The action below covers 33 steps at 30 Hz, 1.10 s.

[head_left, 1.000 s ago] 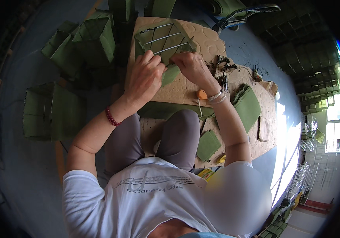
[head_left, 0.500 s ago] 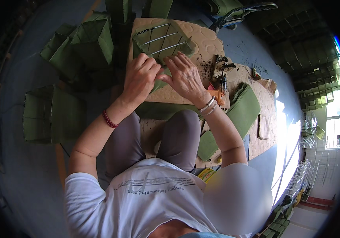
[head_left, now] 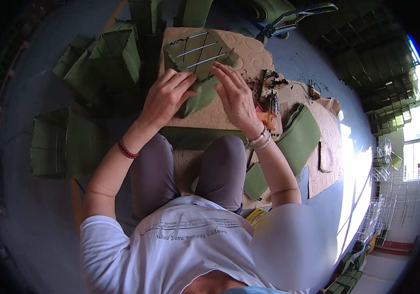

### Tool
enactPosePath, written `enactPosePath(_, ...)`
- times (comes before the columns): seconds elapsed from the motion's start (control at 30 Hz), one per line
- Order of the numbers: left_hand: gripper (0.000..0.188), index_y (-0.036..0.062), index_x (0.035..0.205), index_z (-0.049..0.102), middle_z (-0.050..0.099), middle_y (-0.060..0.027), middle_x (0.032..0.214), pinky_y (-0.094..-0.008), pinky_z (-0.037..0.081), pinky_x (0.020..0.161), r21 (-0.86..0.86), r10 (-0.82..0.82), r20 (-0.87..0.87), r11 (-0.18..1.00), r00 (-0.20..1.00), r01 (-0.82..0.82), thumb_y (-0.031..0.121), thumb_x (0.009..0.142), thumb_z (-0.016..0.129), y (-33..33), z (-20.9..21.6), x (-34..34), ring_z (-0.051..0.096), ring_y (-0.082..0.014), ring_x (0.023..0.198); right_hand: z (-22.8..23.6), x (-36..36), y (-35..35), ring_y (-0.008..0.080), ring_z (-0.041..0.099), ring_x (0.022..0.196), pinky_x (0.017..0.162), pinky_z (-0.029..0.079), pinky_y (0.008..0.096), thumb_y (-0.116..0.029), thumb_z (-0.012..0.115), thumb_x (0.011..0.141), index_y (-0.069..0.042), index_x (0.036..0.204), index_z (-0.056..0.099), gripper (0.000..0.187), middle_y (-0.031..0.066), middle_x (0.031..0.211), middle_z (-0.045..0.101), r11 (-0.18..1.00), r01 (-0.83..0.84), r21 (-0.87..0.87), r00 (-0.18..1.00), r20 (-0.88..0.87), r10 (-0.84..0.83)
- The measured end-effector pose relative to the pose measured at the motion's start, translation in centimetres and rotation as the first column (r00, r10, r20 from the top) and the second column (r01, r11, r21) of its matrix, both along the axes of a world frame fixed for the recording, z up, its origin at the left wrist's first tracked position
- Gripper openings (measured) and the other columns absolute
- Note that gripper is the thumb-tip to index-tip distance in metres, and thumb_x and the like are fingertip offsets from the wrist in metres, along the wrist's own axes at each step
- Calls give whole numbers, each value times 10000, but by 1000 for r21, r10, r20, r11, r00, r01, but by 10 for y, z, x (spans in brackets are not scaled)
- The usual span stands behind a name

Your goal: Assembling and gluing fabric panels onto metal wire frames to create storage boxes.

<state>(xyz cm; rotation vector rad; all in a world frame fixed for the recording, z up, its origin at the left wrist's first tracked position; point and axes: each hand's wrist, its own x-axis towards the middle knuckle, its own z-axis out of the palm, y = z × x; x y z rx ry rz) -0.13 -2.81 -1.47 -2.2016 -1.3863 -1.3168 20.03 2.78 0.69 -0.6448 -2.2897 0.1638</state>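
While hands (head_left: 165,98) (head_left: 239,102) apart, flap edge (head_left: 202,94) between.

Cloth flap (head_left: 201,97) between the person's hands: plain olive green. Wire bars (head_left: 201,48): pale silver crossed by dark, a grid pattern. Cardboard (head_left: 248,46): tan, ringed with curved markings. Tool (head_left: 268,119): orange. Left-wrist bracelet (head_left: 127,148): dark red beads. Right-wrist bangles (head_left: 259,139): silvery, pale. Shirt (head_left: 180,264): white, grey print. Trousers (head_left: 153,169): greyish mauve. Floor (head_left: 28,210): blue-grey, orange stripe (head_left: 76,206).

The right-hand window (head_left: 414,160) and floor (head_left: 353,179) glare white; curved edges darken.
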Motion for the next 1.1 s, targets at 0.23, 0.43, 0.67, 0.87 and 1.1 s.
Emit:
enactPosePath(0.23, 113, 2, 880, 645, 611, -95, 907, -362, 496, 757, -150, -5, -154, 988, 988, -19, 19, 776, 686, 33, -4, 31, 578, -260, 870, -7, -2, 27, 333, 431, 1302, 1117, 323, 443, -384, 752, 740, 45, 1269, 485, 732, 193, 1312, 513, 990, 17, 137, 947, 315, -60)
enactPosePath(0.43, 193, -11, 1031, 669, 661, -111, 997, -360, 507, 813, -57, -29, 208, 998, 978, 42, 49, 848, 661, 41, 5, 31, 605, -266, 947, -4, 9, 38, 350, 403, 1338, 1128, 303, 448, -398, 767, 752, 54, 1292, 489, 758, 202, 1365, 490, 994, 26, 104, 969, 242, -50)
enactPosePath(0.67, 212, -7, 903, 644, 598, -56, 977, -320, 515, 801, 23, -133, -227, 990, 965, 142, 29, 712, 728, 43, 5, -5, 593, -224, 954, -43, -20, 9, 335, 498, 1250, 979, 460, 426, -154, 727, 811, 29, 1111, 569, 385, 165, 1198, 582, 975, 170, 145, 984, -72, -161)
enactPosePath(0.87, 121, 10, 842, 625, 566, -66, 896, -348, 520, 737, -93, -170, -238, 984, 956, 152, 27, 746, 697, 70, 6, 21, 594, -209, 886, 4, 17, 52, 324, 568, 1171, 964, 476, 404, -94, 664, 849, 28, 1032, 636, 221, 161, 1120, 650, 997, -20, 75, 991, 134, 10)
enactPosePath(1.1, 123, 8, 873, 648, 583, -60, 861, -338, 526, 715, 126, -70, -159, 988, 985, 90, 20, 757, 685, 47, -1, 28, 602, -221, 835, -39, 12, 30, 302, 587, 1112, 1053, 414, 428, -13, 564, 818, 5, 1119, 595, 303, 146, 1116, 641, 948, 240, 209, 970, -9, -243)
